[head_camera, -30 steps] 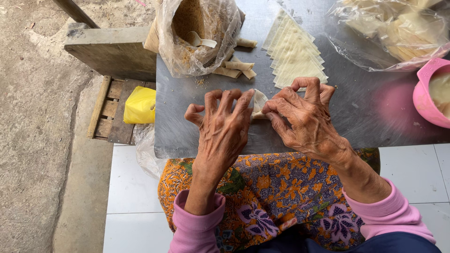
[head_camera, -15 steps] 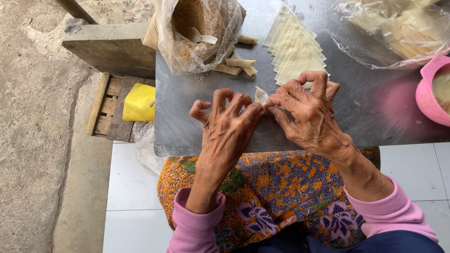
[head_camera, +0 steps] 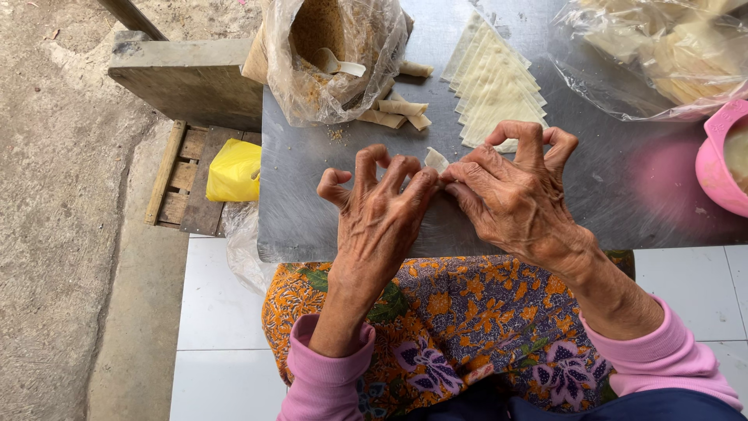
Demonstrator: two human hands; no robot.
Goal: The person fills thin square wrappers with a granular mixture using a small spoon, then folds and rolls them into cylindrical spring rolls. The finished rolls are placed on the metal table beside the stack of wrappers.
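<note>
My left hand (head_camera: 379, 207) and my right hand (head_camera: 514, 195) meet fingertip to fingertip over a metal sheet (head_camera: 608, 195) on my lap. Between them they pinch a small pale pastry wrapper (head_camera: 435, 160), mostly hidden under the fingers, with only its folded tip showing. A fanned stack of triangular wrappers (head_camera: 496, 82) lies just beyond my right hand. Several rolled pastries (head_camera: 397, 111) lie beyond my left hand, beside a clear plastic bag of brown filling (head_camera: 327, 54) with a white spoon (head_camera: 336, 65) in it.
A pink bowl (head_camera: 717, 160) sits at the right edge. A clear bag of more wrappers (head_camera: 662, 51) lies at the back right. To the left are a wooden block (head_camera: 187, 74), a slatted pallet (head_camera: 183, 183) with a yellow packet (head_camera: 234, 171), concrete ground and white tiles.
Both hands have shifted slightly while working the wrapper; its tip now shows between my fingertips, and my fingers are arched higher.
</note>
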